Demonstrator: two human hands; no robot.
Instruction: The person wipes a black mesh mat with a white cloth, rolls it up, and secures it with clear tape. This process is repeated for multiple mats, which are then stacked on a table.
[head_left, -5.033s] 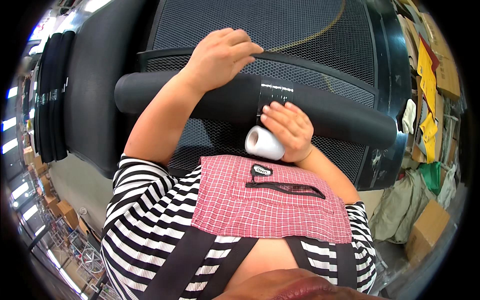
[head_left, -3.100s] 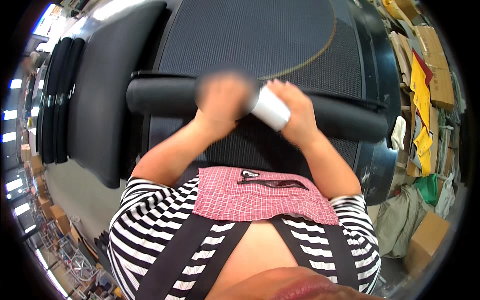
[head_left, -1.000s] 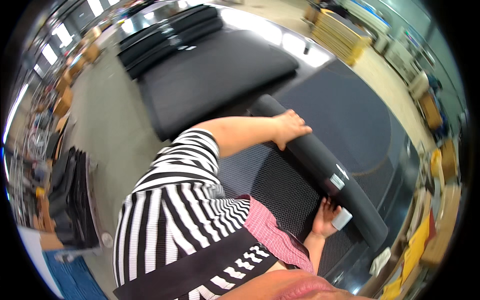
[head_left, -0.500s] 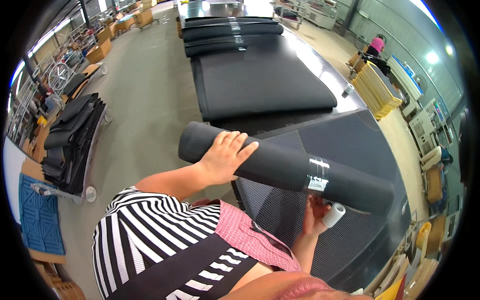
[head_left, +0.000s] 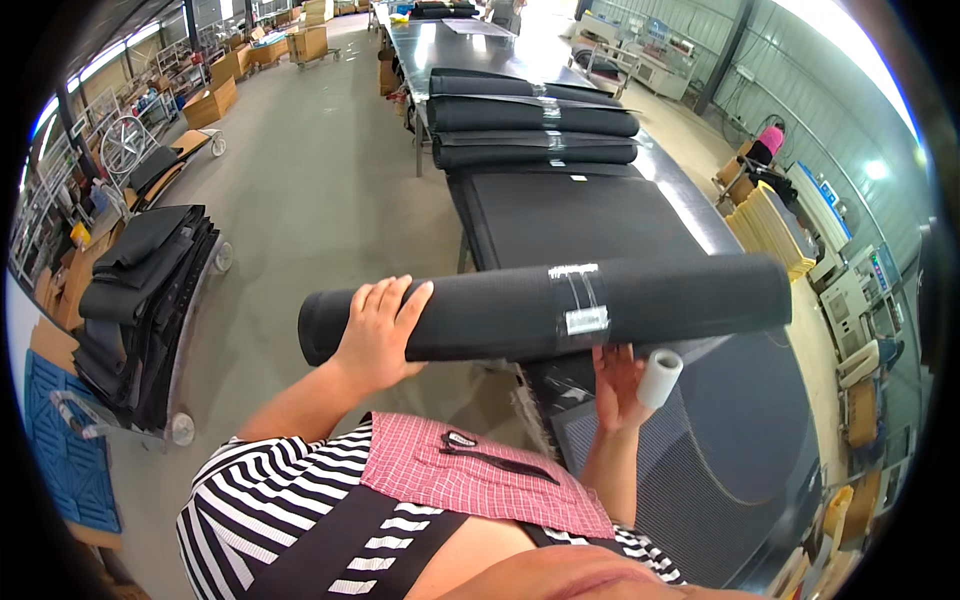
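A long rolled black mat (head_left: 470, 318), bound at its middle by clear tape with a white label, is held up across my front. My left hand (head_left: 378, 335) wraps over its left part, fingers on top. Under the roll, right of the label, my right hand (head_left: 618, 385) supports it with its fingertips against the underside. A white roll of tape (head_left: 660, 378) sits at that hand's thumb; how it is held there is partly hidden. Below lies a black textured mat (head_left: 660, 490) on the table. Beyond the roll, a flat black mat (head_left: 580, 215) is spread out.
Several rolled black mats (head_left: 535, 115) lie farther along the metal table (head_left: 530, 48). At left stands a cart of folded black sheets (head_left: 150, 300), near a blue panel (head_left: 70, 440). Stacked yellow-edged sheets (head_left: 765, 235) and a person in pink (head_left: 770, 140) are at right.
The rolled mat has swung level, its right end lifted and moved away from the table's near part. Both hands have stayed on it. More of the rolls farther off has come into view.
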